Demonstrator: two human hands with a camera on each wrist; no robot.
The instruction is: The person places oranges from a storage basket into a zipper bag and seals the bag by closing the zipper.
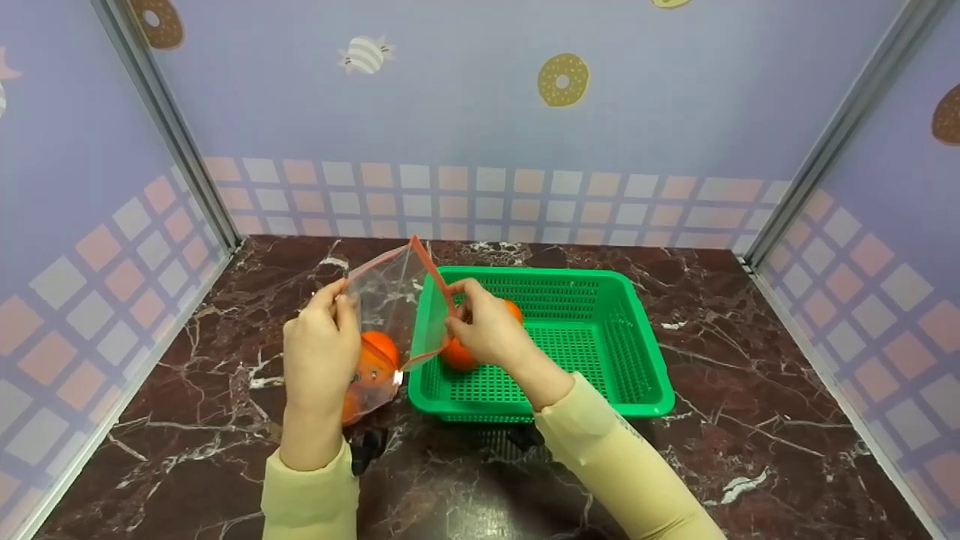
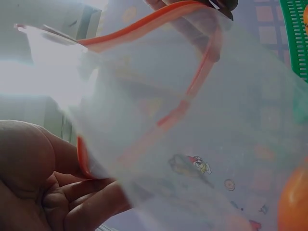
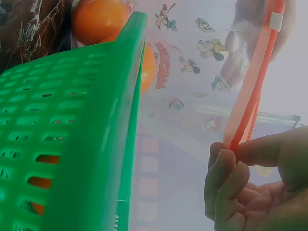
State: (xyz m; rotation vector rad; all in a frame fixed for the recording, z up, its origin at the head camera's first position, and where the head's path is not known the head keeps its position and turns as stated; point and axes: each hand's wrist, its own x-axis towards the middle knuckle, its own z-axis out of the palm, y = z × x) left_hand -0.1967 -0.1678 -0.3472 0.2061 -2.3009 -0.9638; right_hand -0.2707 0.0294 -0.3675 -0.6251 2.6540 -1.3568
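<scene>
Head view: left hand [image 1: 321, 352] and right hand [image 1: 489, 324] are pinching a red-rimmed clear plastic bag [image 1: 386, 292], centre-left; round orange fruits [image 1: 380, 349] are lying inside; rectangular green plastic basket [image 1: 574, 352] is standing centre-right.

A clear zip bag [image 1: 386, 289], printed with cartoon figures, its mouth edged in orange-red with a white slider [image 3: 275, 22], gapes between the left hand [image 1: 321, 352] and right hand [image 1: 491, 326], which pinch its rim. Round orange fruits [image 1: 380, 348] sit low inside, beside a green slotted basket [image 1: 585, 409] holding more fruits [image 1: 459, 357].
</scene>
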